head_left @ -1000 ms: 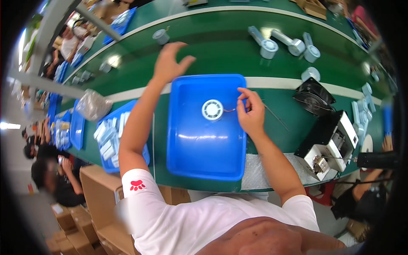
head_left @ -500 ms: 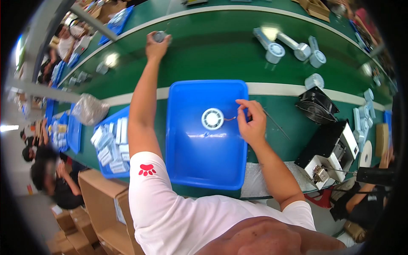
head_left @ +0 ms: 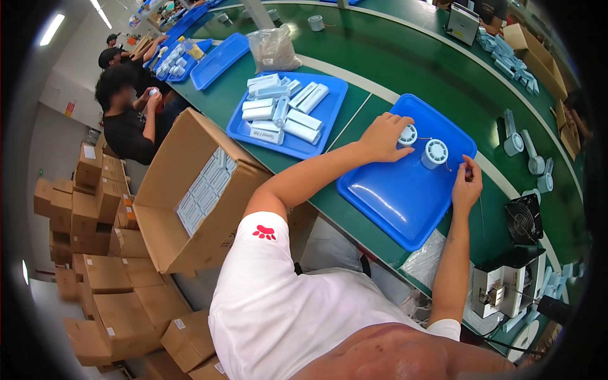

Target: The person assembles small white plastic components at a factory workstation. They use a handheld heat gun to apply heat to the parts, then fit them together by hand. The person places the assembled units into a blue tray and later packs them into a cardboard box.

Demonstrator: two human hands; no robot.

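I see one round pale-blue fan unit [head_left: 408, 135] gripped in the left hand [head_left: 384, 137], fingers and thumb wrapped about its sides, over the upper part of a blue tray [head_left: 392, 196]. Just right of that hand, a second fan unit [head_left: 436, 152] sits face up inside the tray, its thin wire trailing toward the right hand [head_left: 467, 183]. That hand hangs by the tray's right rim, thumb and fingertips brought together; from my end I can't tell whether they pinch the wire. Left of the left hand I have another tray [head_left: 334, 106] heaped with pale-blue boxes [head_left: 273, 109], with a clear plastic bag [head_left: 273, 50] beyond it. Lower left of the same hand stands a carton [head_left: 168, 168] holding rows of packed pieces [head_left: 209, 193]. Right of the right hand I make out three long-handled fans [head_left: 536, 166], a black fan [head_left: 524, 220] and, lower down, a black-and-white machine [head_left: 508, 277]
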